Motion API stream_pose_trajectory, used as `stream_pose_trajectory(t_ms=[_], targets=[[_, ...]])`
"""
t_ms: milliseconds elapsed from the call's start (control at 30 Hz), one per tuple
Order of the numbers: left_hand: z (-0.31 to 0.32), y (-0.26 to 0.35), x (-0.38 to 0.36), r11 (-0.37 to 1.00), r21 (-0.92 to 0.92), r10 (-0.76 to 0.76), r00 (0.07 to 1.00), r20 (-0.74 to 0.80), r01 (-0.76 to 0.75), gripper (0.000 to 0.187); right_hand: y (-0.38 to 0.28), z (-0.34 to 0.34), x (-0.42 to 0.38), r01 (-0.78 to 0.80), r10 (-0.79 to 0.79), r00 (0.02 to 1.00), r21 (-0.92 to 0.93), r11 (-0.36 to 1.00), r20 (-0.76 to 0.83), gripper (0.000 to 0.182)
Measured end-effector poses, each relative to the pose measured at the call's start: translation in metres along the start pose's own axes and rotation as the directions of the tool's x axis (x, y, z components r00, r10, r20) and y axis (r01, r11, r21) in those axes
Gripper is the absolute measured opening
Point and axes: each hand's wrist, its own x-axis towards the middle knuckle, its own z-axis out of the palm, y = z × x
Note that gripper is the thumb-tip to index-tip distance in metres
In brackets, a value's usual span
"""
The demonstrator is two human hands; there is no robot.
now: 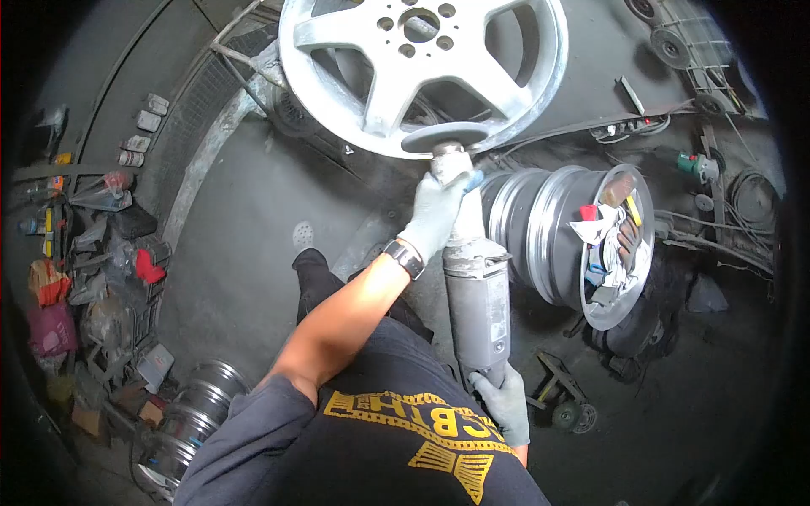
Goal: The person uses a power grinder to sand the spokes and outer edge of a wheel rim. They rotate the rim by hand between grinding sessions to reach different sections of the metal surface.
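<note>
In a pale work glove, my left hand point(439, 207) wraps round the front of a grey power tool point(477, 304), just behind its head. My right hand point(504, 403), gloved too, grips the tool's rear end near my shirt. A round dark disc point(444, 136) on the tool's head lies over the lower rim of a white spoked wheel point(409, 80); whether disc and rim touch, I cannot tell. The wheel's face is turned toward me, its top cut off by the view.
To the right, stacked rims point(548, 236) hold gloves and rags. More rims point(198, 413) stand at lower left beside bags and boxes point(105, 287). A power strip point(629, 129), cables and a green grinder point(697, 166) are at upper right.
</note>
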Motion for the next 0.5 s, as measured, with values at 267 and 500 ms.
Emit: stream_pose_trajectory(t_ms=[267,500], targets=[[-0.090,0.033,0.012,1.000,0.007,0.023,0.996,-0.086,-0.022,0.027,-0.007,0.056,0.029,0.146,-0.136,0.982,-0.072,0.987,0.130,0.034],[-0.116,0.029,0.015,0.999,-0.046,0.012,0.992,-0.125,-0.018,0.025,-0.001,0.056,0.042,0.219,-0.191,0.966,-0.154,0.964,0.176,0.043]])
